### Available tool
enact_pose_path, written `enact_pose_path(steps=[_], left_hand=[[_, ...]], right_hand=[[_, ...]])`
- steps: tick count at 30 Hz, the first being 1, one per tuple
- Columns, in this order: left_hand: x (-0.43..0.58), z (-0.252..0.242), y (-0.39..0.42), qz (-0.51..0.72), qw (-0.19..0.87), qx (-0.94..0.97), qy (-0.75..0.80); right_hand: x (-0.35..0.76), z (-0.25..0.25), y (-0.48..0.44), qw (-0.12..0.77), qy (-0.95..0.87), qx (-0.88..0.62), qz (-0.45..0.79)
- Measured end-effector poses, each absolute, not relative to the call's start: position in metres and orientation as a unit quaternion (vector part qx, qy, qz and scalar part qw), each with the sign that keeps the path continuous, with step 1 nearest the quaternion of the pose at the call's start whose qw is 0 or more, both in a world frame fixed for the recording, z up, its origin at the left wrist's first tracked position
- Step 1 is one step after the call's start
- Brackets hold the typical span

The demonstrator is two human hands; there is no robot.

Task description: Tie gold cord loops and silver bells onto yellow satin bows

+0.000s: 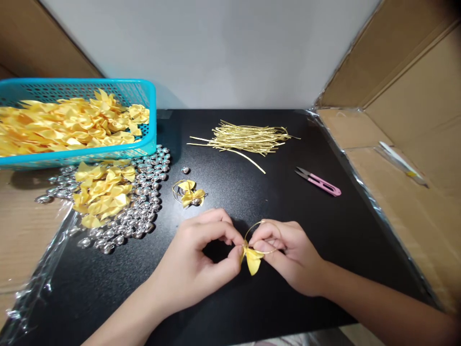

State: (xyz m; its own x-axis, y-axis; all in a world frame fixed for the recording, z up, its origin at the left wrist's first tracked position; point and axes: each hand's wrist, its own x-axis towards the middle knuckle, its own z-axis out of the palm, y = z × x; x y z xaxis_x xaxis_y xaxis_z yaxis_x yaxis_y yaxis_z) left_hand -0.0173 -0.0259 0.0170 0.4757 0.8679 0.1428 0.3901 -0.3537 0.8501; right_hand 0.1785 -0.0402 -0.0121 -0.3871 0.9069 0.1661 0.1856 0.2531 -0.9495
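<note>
My left hand (205, 254) pinches a yellow ribbon bow (253, 261) between thumb and forefinger, low over the front of the black table. A loop of thin gold cord (252, 227) rises from the bow's middle and curves round to the right. My right hand (288, 254) is closed on that cord beside the bow, its thumb and fingertips pressed together. Whether a bell hangs behind the bow is hidden by my fingers. Beyond my left hand lie yellow bows with cord loops and a silver bell (194, 197), bunched together. One loose silver bell (185, 170) sits just behind them.
A turquoise basket (153, 120) full of yellow bows stands at the back left. Before it, silver bells (144, 211) spread around a pile of yellow bows (104, 192). Cut gold cords (248, 137) lie at the back; pink thread snips (320, 183) rest at right. Cardboard walls flank the table.
</note>
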Motion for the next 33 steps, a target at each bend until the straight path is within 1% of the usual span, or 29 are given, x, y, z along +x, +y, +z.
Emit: enact_pose_path(steps=[4,15,18,22,24,25,27,29,31,33], left_hand=[[-0.017,0.014,-0.027,0.303,0.374,0.771,0.417],[-0.018,0.011,-0.026,0.272,0.338,0.806,0.403],[-0.018,0.009,-0.026,0.271,0.315,0.816,0.403],[-0.018,0.004,-0.027,0.249,0.294,0.834,0.396],[-0.018,0.002,-0.027,0.234,0.286,0.842,0.394],[-0.017,0.002,-0.027,0.23,0.283,0.844,0.393],[-0.016,0.001,-0.027,0.23,0.283,0.844,0.392],[-0.016,0.002,-0.026,0.237,0.292,0.841,0.389],[-0.015,0.004,-0.026,0.246,0.304,0.836,0.385],[-0.015,0.006,-0.027,0.257,0.309,0.834,0.377]], right_hand=[[0.18,-0.01,-0.038,0.388,-0.725,-0.389,0.415],[0.184,-0.011,-0.033,0.368,-0.758,-0.351,0.409],[0.191,-0.01,-0.028,0.369,-0.726,-0.339,0.47],[0.195,-0.007,-0.026,0.331,-0.569,-0.36,0.661],[0.195,-0.007,-0.027,0.302,-0.522,-0.358,0.713],[0.194,-0.007,-0.027,0.293,-0.524,-0.365,0.712],[0.193,-0.008,-0.026,0.296,-0.561,-0.382,0.672],[0.192,-0.01,-0.025,0.336,-0.578,-0.382,0.638],[0.191,-0.012,-0.023,0.366,-0.548,-0.37,0.654],[0.189,-0.011,-0.023,0.348,-0.509,-0.369,0.695]])
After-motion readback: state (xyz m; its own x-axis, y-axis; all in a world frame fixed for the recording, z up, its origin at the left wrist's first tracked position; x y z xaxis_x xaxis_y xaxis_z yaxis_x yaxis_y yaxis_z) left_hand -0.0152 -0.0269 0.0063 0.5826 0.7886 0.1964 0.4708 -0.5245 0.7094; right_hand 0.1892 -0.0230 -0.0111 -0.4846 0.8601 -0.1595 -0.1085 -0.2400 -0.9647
